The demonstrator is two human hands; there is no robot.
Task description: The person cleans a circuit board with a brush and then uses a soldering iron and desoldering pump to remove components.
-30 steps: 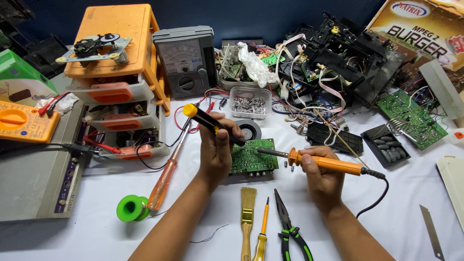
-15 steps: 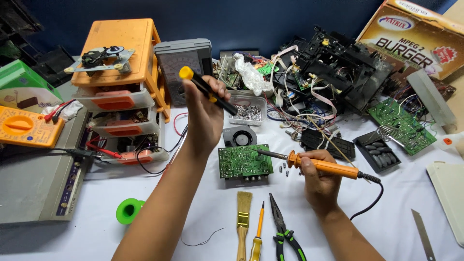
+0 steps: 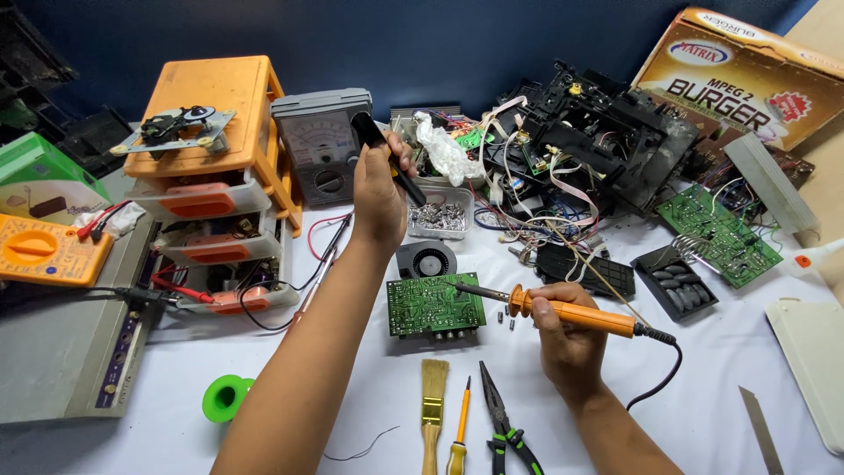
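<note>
Cluttered white workbench [image 3: 721,396], dark blue wall [image 3: 440,44], left hand [image 3: 380,189] gripping black tool [image 3: 387,158], right hand [image 3: 567,339] gripping soldering iron [image 3: 563,310]

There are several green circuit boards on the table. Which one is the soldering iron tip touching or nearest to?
The small rectangular green circuit board lying flat in front of the person, under the tip of the soldering iron in the right hand. The other green board lies far right.

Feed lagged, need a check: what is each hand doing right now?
Left hand: closed on a black tool, raised.
Right hand: closed on the orange soldering iron.
</note>
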